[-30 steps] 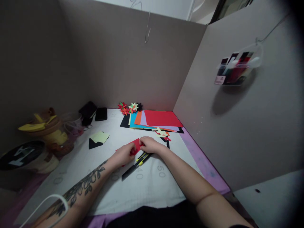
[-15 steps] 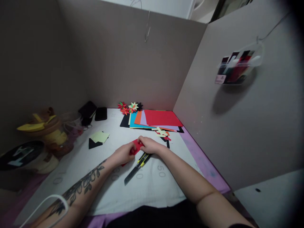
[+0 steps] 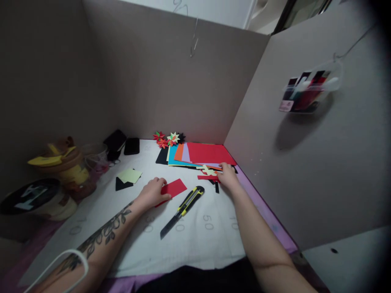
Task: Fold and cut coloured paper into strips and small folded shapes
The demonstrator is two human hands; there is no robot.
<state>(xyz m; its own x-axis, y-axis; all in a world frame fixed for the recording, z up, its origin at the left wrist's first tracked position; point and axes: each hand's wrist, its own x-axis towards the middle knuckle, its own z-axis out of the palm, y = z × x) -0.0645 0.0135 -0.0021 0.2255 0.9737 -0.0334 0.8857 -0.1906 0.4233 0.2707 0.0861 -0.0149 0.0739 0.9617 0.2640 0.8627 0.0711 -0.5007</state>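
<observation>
My left hand (image 3: 153,192) grips the left end of a red paper rectangle (image 3: 176,188) that lies on the white cloth, fingers above and thumb below. Over the small pile of paper scraps (image 3: 209,171), my right hand (image 3: 227,176) is closed at the end of a narrow red paper strip (image 3: 207,177); its fingertips are partly hidden. A black and yellow utility knife (image 3: 190,201) rests on the cloth between my forearms, blade out and pointing towards me.
Behind the scraps lie stacked coloured sheets (image 3: 210,153), with folded paper stars (image 3: 172,137) at their back left. Pale green and black paper pieces (image 3: 129,176) are on the left, near a phone (image 3: 132,146), a terracotta pot (image 3: 61,162) and a lidded tub (image 3: 32,197). Grey panels surround the table.
My right hand has left the red rectangle and moved right to the scraps, where a red strip now shows. The knife handle is uncovered. My left hand has shifted slightly back along the paper.
</observation>
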